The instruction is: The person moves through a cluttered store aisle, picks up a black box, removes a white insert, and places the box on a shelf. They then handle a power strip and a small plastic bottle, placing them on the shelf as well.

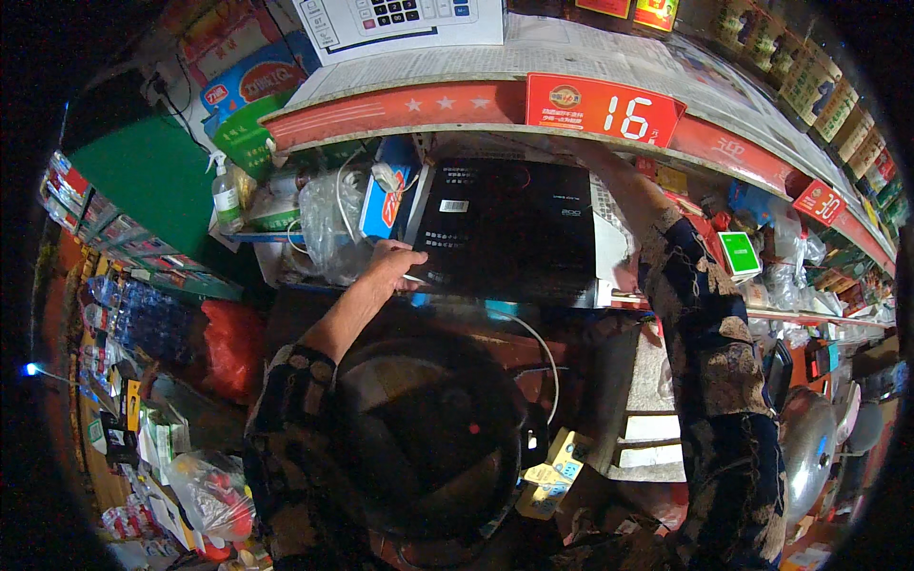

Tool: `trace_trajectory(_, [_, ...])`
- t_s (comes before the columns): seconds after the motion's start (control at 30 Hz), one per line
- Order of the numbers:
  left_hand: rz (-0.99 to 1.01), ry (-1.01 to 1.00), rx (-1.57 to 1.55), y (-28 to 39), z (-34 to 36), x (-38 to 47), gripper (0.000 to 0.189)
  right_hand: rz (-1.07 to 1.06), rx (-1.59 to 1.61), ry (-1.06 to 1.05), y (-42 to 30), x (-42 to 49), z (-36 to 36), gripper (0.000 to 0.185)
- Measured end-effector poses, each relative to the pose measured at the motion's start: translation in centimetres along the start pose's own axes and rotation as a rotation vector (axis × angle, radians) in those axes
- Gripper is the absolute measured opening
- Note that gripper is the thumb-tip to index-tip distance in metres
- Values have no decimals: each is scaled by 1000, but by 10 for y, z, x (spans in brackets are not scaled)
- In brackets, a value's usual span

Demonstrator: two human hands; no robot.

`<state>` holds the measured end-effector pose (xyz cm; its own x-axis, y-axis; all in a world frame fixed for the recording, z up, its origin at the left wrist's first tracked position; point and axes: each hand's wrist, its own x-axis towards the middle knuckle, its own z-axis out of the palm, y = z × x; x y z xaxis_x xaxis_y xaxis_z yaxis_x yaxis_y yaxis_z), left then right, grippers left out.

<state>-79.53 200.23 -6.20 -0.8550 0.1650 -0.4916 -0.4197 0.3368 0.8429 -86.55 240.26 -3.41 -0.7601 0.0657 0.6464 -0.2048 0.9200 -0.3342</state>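
A flat black box (514, 228) with pale print and a barcode sticker lies on the lower shelf, in front of me. My left hand (398, 264) grips its near left corner, with the thumb on top and the fingers beneath. Behind the box's far right corner, my right hand (594, 155) reaches in under the upper shelf board. Shadow and the shelf edge hide most of its fingers, so its hold cannot be made out. White newspaper sheet (613, 243) shows along the box's right side. A blue carton (388, 189) stands to the left of the box, with a white cable and plug over it.
The upper shelf's red edge strip (457, 107) overhangs the box. A spray bottle (226, 196) and clear plastic bags (332, 221) sit at left. A dark round object (428, 442) is close below me. At right are a green-and-white card (740, 254) and a metal bowl-shaped object (810, 450).
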Motion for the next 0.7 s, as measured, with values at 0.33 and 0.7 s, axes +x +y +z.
trace_trajectory(0.33, [-3, 8, -40, 0, 2, -3, 42, -85, -191, -158, -20, -50, -92, 40])
trace_trajectory(0.7, [11, -69, -49, 6, 5, -10, 45, 24, -297, -125, 42, -63, -154, 40])
